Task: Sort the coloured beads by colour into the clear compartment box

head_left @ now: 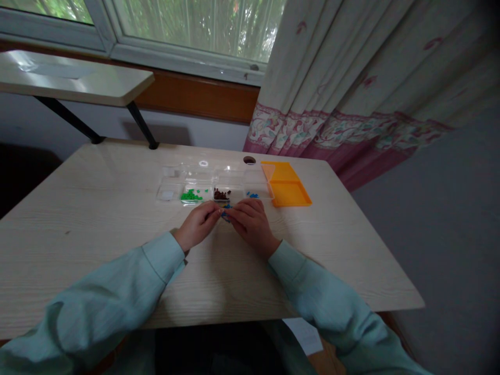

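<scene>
Between my two hands is a small piece of joined blue and yellow building bricks [226, 211], partly covered by fingers. My left hand [199, 223] pinches it from the left with thumb and forefinger. From the right, my right hand [252, 223] closes over it, fingertips pressed against the bricks. Just beyond them stands a clear compartment box [228, 177]. Green bricks [191, 195] lie in its left front part, dark brown bricks [221, 194] in a middle one, and a few blue bricks [253, 195] toward the right, close to my right fingers.
An orange plastic tray [291, 190] sits at the box's right end. Behind it is a round cable hole [249, 160] in the wooden desk [117, 208]. A raised shelf [78, 78] on black legs stands at the back left. A curtain [312, 83] hangs behind the right side.
</scene>
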A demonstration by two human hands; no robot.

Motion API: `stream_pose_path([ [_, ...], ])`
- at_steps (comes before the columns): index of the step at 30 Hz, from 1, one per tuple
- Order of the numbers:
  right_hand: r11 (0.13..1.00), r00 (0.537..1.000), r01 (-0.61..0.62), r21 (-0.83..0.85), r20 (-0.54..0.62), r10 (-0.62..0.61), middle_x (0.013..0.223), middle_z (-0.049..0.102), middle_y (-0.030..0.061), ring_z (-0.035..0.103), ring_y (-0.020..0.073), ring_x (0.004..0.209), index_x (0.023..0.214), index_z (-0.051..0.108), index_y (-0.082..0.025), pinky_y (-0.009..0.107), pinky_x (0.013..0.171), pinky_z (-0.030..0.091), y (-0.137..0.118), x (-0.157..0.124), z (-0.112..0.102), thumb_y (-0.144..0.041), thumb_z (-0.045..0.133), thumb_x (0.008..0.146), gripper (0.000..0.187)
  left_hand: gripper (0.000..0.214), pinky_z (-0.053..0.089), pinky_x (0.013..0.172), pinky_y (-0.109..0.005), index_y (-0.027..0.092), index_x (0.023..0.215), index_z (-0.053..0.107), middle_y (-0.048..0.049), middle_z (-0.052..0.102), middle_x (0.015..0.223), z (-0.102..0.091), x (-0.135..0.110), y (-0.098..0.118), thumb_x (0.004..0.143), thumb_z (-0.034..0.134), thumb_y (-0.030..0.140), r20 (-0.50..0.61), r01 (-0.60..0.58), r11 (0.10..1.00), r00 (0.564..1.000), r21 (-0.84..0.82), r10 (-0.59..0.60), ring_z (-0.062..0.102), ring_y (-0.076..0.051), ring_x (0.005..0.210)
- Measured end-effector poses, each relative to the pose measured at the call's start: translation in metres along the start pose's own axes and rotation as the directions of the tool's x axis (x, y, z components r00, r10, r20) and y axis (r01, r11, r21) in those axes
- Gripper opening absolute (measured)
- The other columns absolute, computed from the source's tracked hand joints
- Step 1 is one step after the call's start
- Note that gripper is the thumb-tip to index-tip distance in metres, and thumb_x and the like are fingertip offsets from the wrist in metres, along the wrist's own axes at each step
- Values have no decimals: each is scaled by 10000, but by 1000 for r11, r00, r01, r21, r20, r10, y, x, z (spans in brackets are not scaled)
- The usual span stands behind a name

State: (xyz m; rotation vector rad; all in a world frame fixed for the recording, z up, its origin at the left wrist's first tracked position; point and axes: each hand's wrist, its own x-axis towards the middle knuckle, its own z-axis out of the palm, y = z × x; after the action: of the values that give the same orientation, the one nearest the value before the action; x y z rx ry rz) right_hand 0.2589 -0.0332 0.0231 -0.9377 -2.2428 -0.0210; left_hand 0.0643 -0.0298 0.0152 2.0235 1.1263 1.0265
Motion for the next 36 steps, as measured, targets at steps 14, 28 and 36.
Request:
stream_pose_path([
  [14, 987, 998, -56, 148, -22, 60, 827, 702, 18, 571, 178, 887, 901, 713, -252, 367, 866, 411, 1, 2, 2, -318, 609, 856, 131, 326, 335, 612, -246, 171, 694, 504, 14, 453, 660, 2, -2, -5, 930, 431, 382, 0, -12, 998, 1000, 68, 12, 429, -116, 650],
  [28, 977, 994, -106, 187, -10, 110, 823, 695, 20, 590, 177, 884, 874, 706, -243, 365, 852, 422, 3, 1, 1, -272, 628, 838, 91, 313, 374, 632, -251, 173, 749, 567, -4, 509, 695, 0, -2, 0, 927, 430, 391, 5, -7, 996, 1000, 86, 7, 476, -131, 678],
  [36, 950, 940, -302, -78, -191, 283, 841, 666, 44, 535, 207, 879, 861, 722, -234, 401, 858, 379, 57, -3, -13, -333, 588, 864, 167, 334, 421, 722, -273, 184, 845, 609, -27, 576, 785, -2, -3, 1, 959, 336, 339, -56, 25, 997, 998, 78, -21, 533, -148, 770],
])
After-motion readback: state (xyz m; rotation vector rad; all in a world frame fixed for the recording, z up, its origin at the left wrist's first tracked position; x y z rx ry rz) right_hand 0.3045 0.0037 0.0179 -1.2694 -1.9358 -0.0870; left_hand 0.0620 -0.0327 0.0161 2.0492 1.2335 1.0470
